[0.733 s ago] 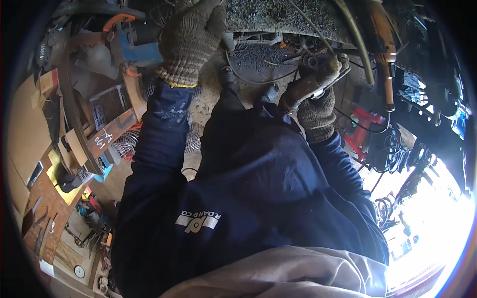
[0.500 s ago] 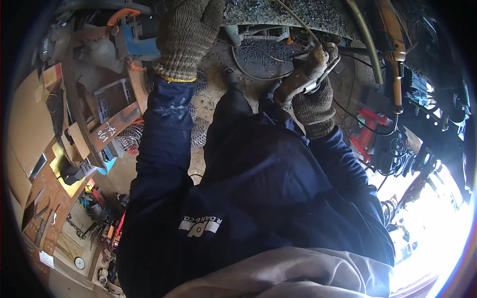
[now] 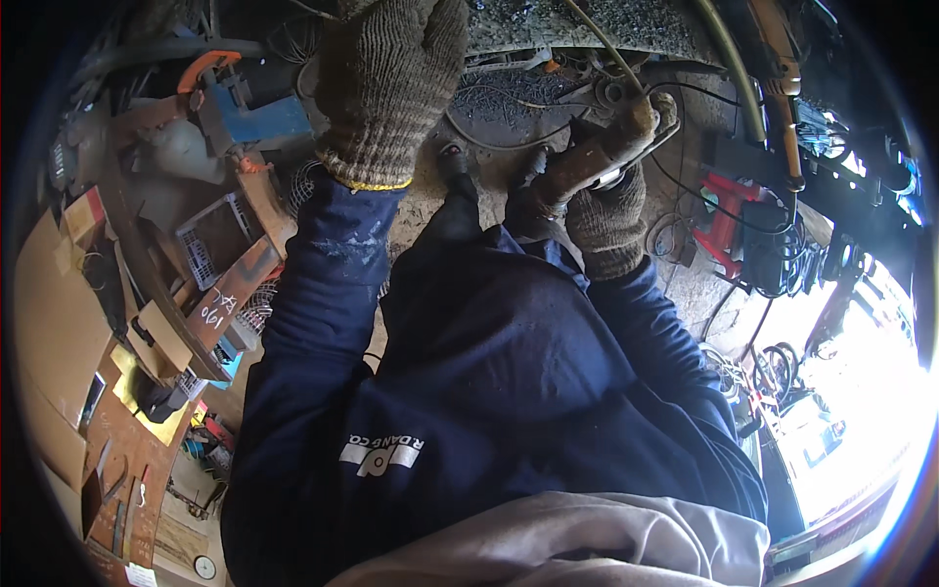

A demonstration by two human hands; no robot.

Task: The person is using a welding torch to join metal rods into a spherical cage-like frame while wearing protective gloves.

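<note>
My left hand (image 3: pixel 386 93), in a grey-brown knitted glove with a yellow-edged cuff, is raised at the upper edge beside the workbench. Its fingertips run out of view, so whether it grips anything is hidden. My right hand (image 3: pixel 606 220), gloved alike, is closed round a worn, dirty electrode holder (image 3: pixel 592 161) with a squeeze lever along its side. From the holder's jaw a thin welding rod (image 3: pixel 604 44) slants up and left, in front of the dark bench top (image 3: pixel 528 27) strewn with grit.
At upper left stands a blue vise-like tool (image 3: pixel 254 119) with an orange handle. A brown steel table (image 3: pixel 147 470) carries cardboard and hand tools. On the right hang an orange power tool (image 3: pixel 780 73) and cables, near a red stand (image 3: pixel 719 220). Cables (image 3: pixel 509 147) cross the floor.
My view has shifted slightly. My left hand appears a little further right and lower, and the electrode holder remains in my right hand, its rod still slanting up and left.
</note>
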